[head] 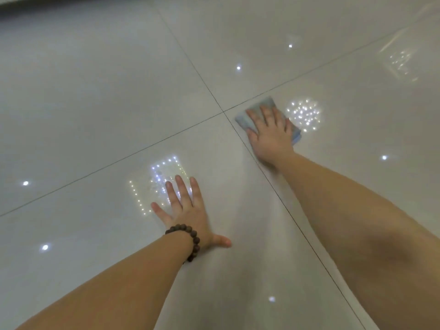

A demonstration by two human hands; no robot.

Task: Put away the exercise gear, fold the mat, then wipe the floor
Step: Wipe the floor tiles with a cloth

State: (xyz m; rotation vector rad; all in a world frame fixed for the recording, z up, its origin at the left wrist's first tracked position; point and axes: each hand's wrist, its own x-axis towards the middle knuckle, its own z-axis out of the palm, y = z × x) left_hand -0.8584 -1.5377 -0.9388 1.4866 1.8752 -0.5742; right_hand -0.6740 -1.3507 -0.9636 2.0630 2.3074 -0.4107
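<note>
A: What carries everything in this view?

B: A glossy pale tiled floor (pixel 95 103), divided by thin dark grout lines (pixel 197 75) that cross just left of the upper hand. Reflected ceiling lights (pixel 302 114) show on it as bright dots and clusters.

A: Where is the task's thing?

B: The light blue cloth (pixel 266 104) lies flat on the floor, on the tile just right of the grout crossing. Its corners show beyond the fingers and at both sides of the hand. A round cluster of reflected lights sits just beside its right edge.

A: State of the right hand?

B: The right hand (pixel 269 132) lies palm down on the cloth, fingers straight and slightly spread, pressing it against the tile. The fingers are not curled round the fabric. The bare forearm runs from the lower right edge of the view up to it.

A: And the left hand?

B: The left hand (pixel 188 210) rests palm down directly on the bare floor, on the tile below and left of the crossing. Its fingers are straight and fanned apart, the thumb stretched out to the right. It holds nothing. A bracelet (pixel 190 241) of dark round beads circles the wrist. The fingertips overlap a rectangular cluster of reflected lights.

A: How far apart are the hands?

B: Well apart, separated by one grout line.
</note>
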